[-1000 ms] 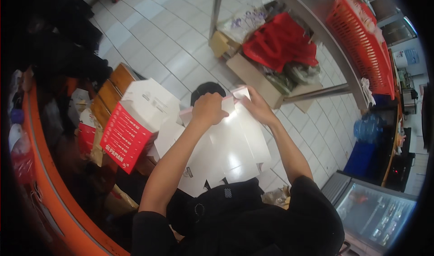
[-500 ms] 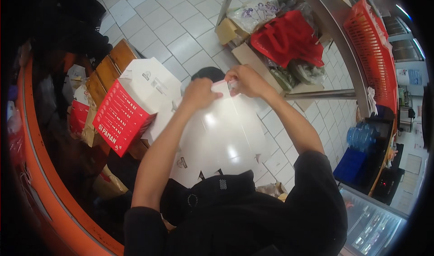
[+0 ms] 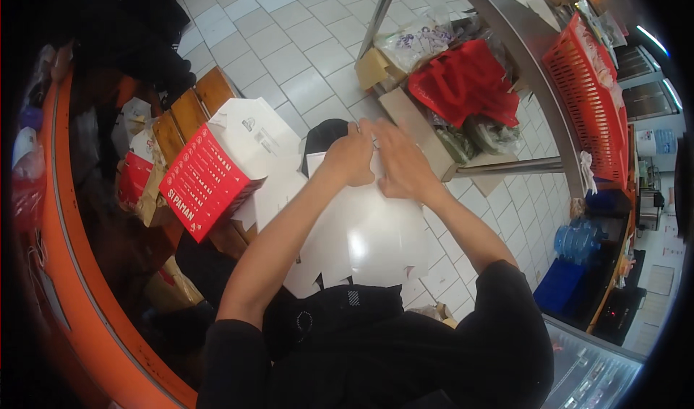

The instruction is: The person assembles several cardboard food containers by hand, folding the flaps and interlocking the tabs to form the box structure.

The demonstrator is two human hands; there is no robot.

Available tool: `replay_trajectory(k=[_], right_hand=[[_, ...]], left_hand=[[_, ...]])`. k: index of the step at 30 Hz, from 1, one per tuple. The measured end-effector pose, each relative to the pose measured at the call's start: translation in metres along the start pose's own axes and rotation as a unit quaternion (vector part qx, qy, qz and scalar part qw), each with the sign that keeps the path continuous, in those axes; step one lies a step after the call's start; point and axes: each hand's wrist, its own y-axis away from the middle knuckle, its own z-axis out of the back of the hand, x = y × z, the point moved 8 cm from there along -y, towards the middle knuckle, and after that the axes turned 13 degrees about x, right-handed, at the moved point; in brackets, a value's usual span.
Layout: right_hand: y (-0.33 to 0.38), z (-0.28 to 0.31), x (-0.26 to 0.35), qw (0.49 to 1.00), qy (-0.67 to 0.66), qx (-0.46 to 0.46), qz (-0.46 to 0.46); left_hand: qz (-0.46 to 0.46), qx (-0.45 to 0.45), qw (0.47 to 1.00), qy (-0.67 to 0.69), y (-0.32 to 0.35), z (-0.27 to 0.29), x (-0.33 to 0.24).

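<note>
A flat white cardboard box blank [image 3: 361, 237] with slotted tabs lies across my lap. My left hand [image 3: 348, 156] is closed at its far edge, fingers curled over the board. Right beside it, my right hand [image 3: 403, 165] presses on the same far part, its fingers stretched out and its thumb apart on the white surface. The two hands nearly touch at the fingertips, and they hide most of that edge. To the left stands a partly folded red and white cardboard box [image 3: 210, 181], its white flaps raised.
The red box sits by a slatted wooden bench [image 3: 181, 123]. An orange counter edge [image 3: 69, 214] curves along the left. At the far right, a red bag [image 3: 466, 84] lies among cartons under a metal-framed table [image 3: 510, 165]. A red plastic basket [image 3: 589, 98] is beyond.
Both hands have shifted from pinching a small flap at the blank's far edge to lying closer together over it. My right hand's fingers have straightened. The view has moved slightly.
</note>
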Motion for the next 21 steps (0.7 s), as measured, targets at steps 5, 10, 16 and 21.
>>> replay_trajectory(k=[5,10,16,21], right_hand=[[-0.003,-0.022,-0.001,0.989,-0.122,0.073,0.040],[0.009,-0.022,0.003,0.990,-0.137,0.013,0.029],[0.007,-0.041,-0.006,0.982,-0.187,0.008,-0.008],[0.000,-0.038,-0.008,0.989,-0.144,0.003,0.027]], left_hand=[[0.017,0.003,0.989,-0.145,0.029,0.026,0.038],[-0.004,-0.004,0.994,-0.110,0.049,0.006,0.026],[-0.002,-0.287,0.955,-0.080,0.128,-0.057,0.006],[-0.064,-0.223,0.965,0.119,0.124,-0.059,0.036]])
